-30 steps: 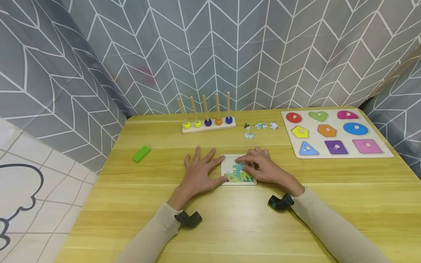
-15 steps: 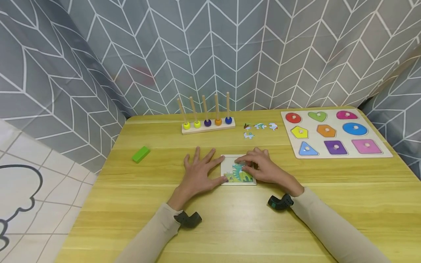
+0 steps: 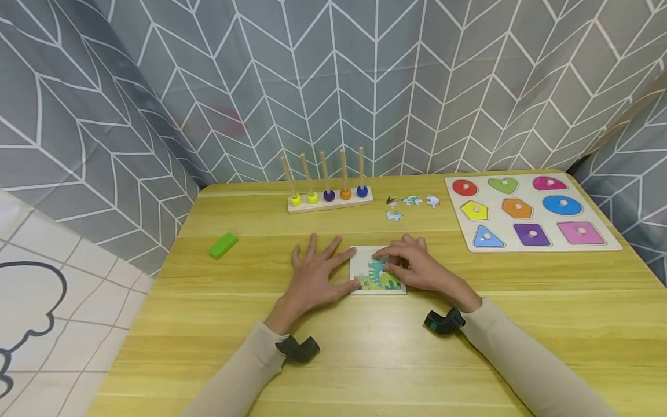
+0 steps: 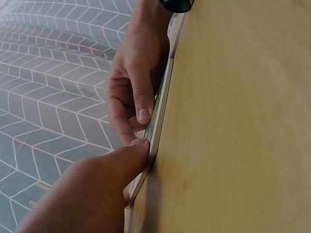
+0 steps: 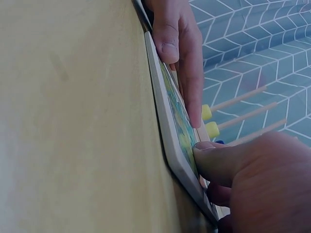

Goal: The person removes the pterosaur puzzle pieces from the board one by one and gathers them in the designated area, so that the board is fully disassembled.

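A small square jigsaw tray (image 3: 361, 259) with a pale rim lies flat on the table, its lower part filled with green and teal dinosaur pieces. My left hand (image 3: 316, 277) is spread beside it, with thumb and index finger resting on its left edge. From the right, my right hand (image 3: 418, 266) reaches over the tray, thumb and index finger pinching a teal puzzle piece (image 3: 376, 267) in its middle. The other right fingers are curled. In the right wrist view the right thumb (image 5: 208, 154) touches the picture surface, and the tray's rim (image 5: 167, 128) lies against the table.
Several loose puzzle pieces (image 3: 411, 200) lie behind the tray. A peg rack (image 3: 333, 203) with coloured beads stands at the back. A shape board (image 3: 500, 227) with knobbed pieces lies at right, a green block (image 3: 224, 245) at left. A patterned curtain (image 3: 333, 87) hangs behind the table.
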The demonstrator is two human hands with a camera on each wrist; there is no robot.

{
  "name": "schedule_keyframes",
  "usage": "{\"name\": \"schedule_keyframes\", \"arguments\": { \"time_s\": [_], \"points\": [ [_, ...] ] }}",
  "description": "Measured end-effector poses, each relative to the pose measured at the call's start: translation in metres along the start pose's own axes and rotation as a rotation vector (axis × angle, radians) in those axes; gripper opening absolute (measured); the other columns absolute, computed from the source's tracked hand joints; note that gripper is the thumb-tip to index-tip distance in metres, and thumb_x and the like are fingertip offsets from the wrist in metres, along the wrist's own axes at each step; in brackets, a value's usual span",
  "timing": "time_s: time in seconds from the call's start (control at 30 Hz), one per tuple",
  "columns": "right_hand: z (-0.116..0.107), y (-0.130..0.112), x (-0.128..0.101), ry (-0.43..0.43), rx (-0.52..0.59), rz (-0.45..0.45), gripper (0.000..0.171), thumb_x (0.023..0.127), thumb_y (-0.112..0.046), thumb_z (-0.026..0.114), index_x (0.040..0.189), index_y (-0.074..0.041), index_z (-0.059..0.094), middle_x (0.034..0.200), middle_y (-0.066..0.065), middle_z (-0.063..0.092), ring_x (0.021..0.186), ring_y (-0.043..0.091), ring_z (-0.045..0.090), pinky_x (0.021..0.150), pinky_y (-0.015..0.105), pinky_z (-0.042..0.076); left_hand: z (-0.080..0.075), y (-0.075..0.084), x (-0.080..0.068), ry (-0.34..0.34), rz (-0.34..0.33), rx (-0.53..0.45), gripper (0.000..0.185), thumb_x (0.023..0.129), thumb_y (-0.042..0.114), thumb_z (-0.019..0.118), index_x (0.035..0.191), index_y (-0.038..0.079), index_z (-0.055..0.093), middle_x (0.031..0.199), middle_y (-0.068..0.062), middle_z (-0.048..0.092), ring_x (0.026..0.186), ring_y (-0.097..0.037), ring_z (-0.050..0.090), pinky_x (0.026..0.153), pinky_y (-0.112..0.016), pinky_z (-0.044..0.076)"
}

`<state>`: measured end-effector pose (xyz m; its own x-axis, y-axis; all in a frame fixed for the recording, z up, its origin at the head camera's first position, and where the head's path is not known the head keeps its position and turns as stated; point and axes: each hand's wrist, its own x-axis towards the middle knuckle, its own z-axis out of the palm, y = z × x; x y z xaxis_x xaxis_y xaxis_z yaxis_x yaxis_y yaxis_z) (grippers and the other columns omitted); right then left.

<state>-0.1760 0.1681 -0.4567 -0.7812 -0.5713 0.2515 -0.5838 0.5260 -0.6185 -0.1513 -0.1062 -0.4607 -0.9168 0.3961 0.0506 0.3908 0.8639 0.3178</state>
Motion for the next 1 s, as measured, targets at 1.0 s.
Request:
{"name": "schedule_keyframes", "arguments": {
  "time_s": [1.0],
  "points": [
    [-0.0009,-0.003,0.0016,-0.01,0.094,0.072,0.024,0.093,-0.011,0.074,0.115,-0.018,0.074,0.079,-0.01,0.059,0.079,0.013,0.041,0.075,0.036,0.019,-0.0013,0.0017,-0.0018,0.001,-0.001,-0.006,0.075,0.087,0.076,0.054,0.153,0.044,0.042,0.17,0.003,0.025,0.156,-0.049,0.002,0.116,-0.076,0.002]
  ]
}}
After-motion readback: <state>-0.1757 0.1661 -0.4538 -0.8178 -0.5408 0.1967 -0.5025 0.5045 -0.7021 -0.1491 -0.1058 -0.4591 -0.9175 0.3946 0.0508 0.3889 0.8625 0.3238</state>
